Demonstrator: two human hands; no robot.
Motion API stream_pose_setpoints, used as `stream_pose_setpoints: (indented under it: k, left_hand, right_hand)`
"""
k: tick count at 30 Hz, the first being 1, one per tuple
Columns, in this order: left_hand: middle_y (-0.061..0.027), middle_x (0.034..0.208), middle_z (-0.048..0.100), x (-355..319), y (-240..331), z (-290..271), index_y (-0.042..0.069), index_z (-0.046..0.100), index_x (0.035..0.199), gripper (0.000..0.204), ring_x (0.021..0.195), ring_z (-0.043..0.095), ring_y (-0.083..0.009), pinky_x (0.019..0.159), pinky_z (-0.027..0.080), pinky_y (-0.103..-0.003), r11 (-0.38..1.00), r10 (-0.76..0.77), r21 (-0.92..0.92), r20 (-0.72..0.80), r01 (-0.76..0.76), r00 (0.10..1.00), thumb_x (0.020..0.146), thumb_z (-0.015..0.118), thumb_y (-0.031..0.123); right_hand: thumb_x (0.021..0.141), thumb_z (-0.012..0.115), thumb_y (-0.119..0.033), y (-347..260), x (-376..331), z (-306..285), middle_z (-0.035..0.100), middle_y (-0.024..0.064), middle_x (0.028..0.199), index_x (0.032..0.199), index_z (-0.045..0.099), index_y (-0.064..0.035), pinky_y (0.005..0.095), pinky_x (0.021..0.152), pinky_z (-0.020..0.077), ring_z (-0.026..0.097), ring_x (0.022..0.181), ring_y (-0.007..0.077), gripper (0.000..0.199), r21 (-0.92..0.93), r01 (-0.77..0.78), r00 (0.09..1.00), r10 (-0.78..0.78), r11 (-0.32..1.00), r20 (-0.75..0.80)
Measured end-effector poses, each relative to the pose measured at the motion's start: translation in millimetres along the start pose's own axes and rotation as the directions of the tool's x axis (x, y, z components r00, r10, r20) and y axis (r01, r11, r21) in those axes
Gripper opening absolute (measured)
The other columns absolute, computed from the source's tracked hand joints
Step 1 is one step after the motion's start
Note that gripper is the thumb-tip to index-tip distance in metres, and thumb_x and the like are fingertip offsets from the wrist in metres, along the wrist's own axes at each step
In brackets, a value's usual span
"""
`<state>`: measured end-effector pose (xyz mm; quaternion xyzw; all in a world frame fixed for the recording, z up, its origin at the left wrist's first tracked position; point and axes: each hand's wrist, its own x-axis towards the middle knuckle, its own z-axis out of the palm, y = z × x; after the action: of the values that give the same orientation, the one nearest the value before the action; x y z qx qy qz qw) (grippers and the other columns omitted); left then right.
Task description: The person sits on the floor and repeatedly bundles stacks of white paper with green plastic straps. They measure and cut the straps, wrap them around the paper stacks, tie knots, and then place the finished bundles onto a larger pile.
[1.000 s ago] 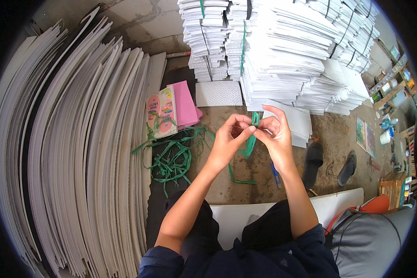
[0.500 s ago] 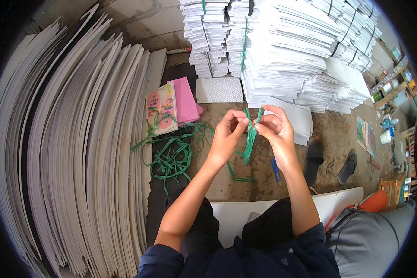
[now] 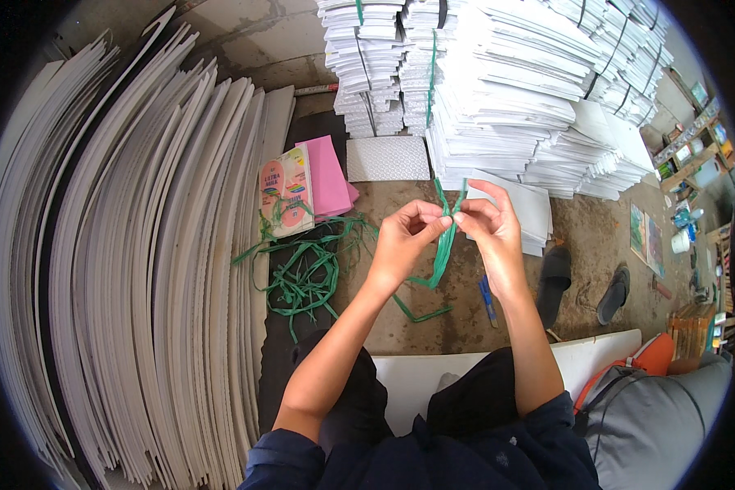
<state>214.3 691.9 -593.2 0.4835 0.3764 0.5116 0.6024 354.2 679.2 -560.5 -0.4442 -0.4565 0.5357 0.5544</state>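
Between my two hands hangs a looped green plastic twine (image 3: 443, 255), pinched where its strands meet, with two short ends sticking up above. My left hand (image 3: 408, 237) holds it between thumb and curled fingers. From the other side my right hand (image 3: 492, 233) pinches it with thumb and fingertips, its upper finger raised. The two thumbs nearly touch. On the floor below, a loose length of the twine trails down. A tangled heap of green twine (image 3: 306, 282) lies left of my left hand, strands running over a flattened printed carton (image 3: 286, 192).
Tall flat board sheets (image 3: 155, 269) stand packed at the left. White paper stacks (image 3: 498, 90), some tied, rise at the back. A blue cutter (image 3: 487, 300) and dark sandals (image 3: 554, 282) lie on the floor. Pink sheets (image 3: 328, 175) sit beside the carton; a grey bag (image 3: 661, 425) is at right.
Both hands have come slightly closer together at the twine, their fingertips now meeting at its crossing. The upper ends spread apart above them, and the hanging loop has shifted a little.
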Motion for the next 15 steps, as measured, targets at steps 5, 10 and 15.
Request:
stream_pose_setpoints:
  k: [5, 10, 15]
  left_hand:
    - [-0.0015, 0.077, 0.059, 2.4, -2.6, -4.7, 0.001, 0.057, 0.085, 0.017, 0.069, 0.052, -0.0049, 0.063, 0.042, -0.019, 0.998, -0.013, -0.062, -0.013, 0.013, 1.0, 0.08, 0.063, 0.016]
    - [-0.0006, 0.076, 0.058, 1.3, 3.2, -0.3, 0.0, 0.057, 0.087, 0.017, 0.068, 0.051, -0.0049, 0.062, 0.042, -0.021, 0.997, 0.055, -0.054, -0.01, -0.055, 0.998, 0.081, 0.062, 0.016]
    - [-0.0005, 0.077, 0.058, 0.5, 2.9, -0.9, 0.001, 0.057, 0.085, 0.014, 0.07, 0.052, -0.0052, 0.064, 0.043, -0.021, 0.989, 0.106, 0.105, -0.027, -0.103, 0.994, 0.081, 0.061, 0.013]
  right_hand:
    - [0.076, 0.06, 0.002, 2.1, 0.1, -0.3, 0.054, 0.0049, 0.085, 0.117, 0.04, -0.0054, 0.0247, 0.078, 0.0437, 0.053, 0.086, 0.0102, 0.047, -0.064, 0.004, 0.993, 0.004, 0.998, 0.116]
    - [0.075, 0.059, 0.004, 4.4, -0.3, 1.1, 0.055, 0.0051, 0.084, 0.116, 0.04, -0.0049, 0.025, 0.076, 0.0448, 0.053, 0.084, 0.0104, 0.046, -0.026, 0.029, 0.996, -0.026, 0.999, 0.082]
    - [0.074, 0.058, 0.006, 7.8, 0.4, 1.4, 0.056, 0.0053, 0.079, 0.115, 0.041, -0.0046, 0.0248, 0.073, 0.0463, 0.055, 0.077, 0.0109, 0.045, -0.173, 0.117, 0.991, -0.103, 0.978, 0.089]
